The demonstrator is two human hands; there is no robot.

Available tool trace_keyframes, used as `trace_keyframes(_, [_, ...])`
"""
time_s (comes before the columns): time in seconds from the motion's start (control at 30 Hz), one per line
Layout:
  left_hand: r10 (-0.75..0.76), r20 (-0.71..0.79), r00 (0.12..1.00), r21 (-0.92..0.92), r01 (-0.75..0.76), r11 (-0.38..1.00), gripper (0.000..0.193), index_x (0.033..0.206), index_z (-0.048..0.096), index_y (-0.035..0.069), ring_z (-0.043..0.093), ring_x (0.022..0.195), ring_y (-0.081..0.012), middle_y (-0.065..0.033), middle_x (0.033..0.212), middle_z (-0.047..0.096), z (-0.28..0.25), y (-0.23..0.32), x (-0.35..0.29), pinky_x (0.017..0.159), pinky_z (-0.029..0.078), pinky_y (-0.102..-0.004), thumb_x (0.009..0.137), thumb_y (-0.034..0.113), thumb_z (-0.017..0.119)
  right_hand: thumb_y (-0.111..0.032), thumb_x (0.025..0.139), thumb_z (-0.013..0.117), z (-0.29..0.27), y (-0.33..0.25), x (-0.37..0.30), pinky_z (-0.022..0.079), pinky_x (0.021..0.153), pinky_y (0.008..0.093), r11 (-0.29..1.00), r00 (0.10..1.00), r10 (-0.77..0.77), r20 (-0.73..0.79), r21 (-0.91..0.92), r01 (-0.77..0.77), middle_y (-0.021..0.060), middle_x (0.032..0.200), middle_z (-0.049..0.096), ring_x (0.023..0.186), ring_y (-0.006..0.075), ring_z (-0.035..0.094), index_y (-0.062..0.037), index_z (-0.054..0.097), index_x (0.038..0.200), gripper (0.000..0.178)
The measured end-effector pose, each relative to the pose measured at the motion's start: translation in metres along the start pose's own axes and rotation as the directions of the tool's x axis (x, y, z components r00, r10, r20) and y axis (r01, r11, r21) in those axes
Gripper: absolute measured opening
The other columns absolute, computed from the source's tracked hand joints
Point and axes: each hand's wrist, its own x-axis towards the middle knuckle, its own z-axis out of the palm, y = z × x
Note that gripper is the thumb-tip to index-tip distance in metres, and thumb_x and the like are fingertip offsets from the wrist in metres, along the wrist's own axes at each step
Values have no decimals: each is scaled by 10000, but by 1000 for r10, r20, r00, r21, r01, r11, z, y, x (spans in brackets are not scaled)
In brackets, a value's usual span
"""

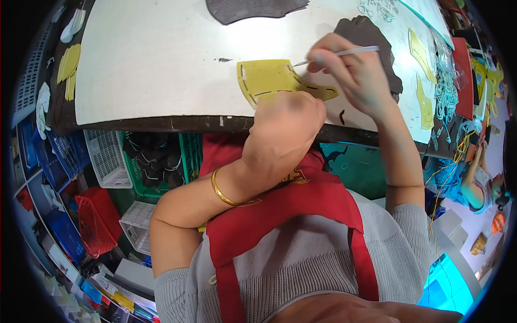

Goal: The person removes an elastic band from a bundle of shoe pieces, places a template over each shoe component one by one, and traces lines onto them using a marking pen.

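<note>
A yellow pattern template (266,74) with dark dashes along its edges lies near the front edge of the white work table. My left hand (285,121) is closed at the template's near edge, its knuckles up and its fingertips mostly hidden; it holds the template down on the table. In my right hand (350,70) a slim pale pen (362,50) is pinched between thumb and fingers. The pen slants down to the left, with its tip at the template's upper right edge. Whether anything lies under the template I cannot tell.
Dark brown leather pieces (371,40) are stacked behind my right hand, and another dark piece (242,9) lies at the far edge. More yellow templates (425,105) and tangled pale green cords (446,86) are at the right. Crates (107,156) stand below the table; a person (476,185) sits far right.
</note>
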Motion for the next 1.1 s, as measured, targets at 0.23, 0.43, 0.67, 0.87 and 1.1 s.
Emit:
trace_keyframes(0.23, [-49,21,999,50,48,998,164,996,635,100,551,795,-207,-57,966,539,5,7,5,703,551,-365,875,209,611,-353,1000,634,12,4,-12,529,559,376,929,995,-98,-28,-361,82,82,673,673,615,285,679,-109,659,896,267])
trace_keyframes(0.43, [-65,-8,998,68,66,996,372,1206,694,189,526,718,-217,-9,907,559,6,4,8,533,483,-268,849,146,597,-303,983,679,-21,19,-52,497,543,402,905,993,-111,-44,-418,82,89,654,609,601,292,652,-95,613,847,258])
trace_keyframes(0.67, [-34,-85,996,83,41,996,191,1044,655,135,543,738,-193,-29,860,523,10,0,8,606,505,-298,859,160,618,-240,1046,523,-7,8,-35,539,755,419,981,976,193,-100,12,-193,168,871,697,834,354,692,-14,668,1065,269])
trace_keyframes(0.87, [31,-265,964,-128,-67,990,128,948,621,101,553,700,-187,-39,823,534,15,-25,13,586,504,-315,824,128,633,-194,946,696,-5,-6,-36,557,733,381,953,989,119,89,-289,-89,136,892,708,811,313,706,-33,711,999,170])
trace_keyframes(1.1, [-119,-304,945,-44,111,993,165,939,610,54,613,895,-294,-110,896,586,36,-110,39,717,508,-391,800,107,681,-212,980,703,-76,31,-67,508,661,265,855,821,298,-486,-247,-457,61,832,731,706,117,648,-35,763,1053,201])
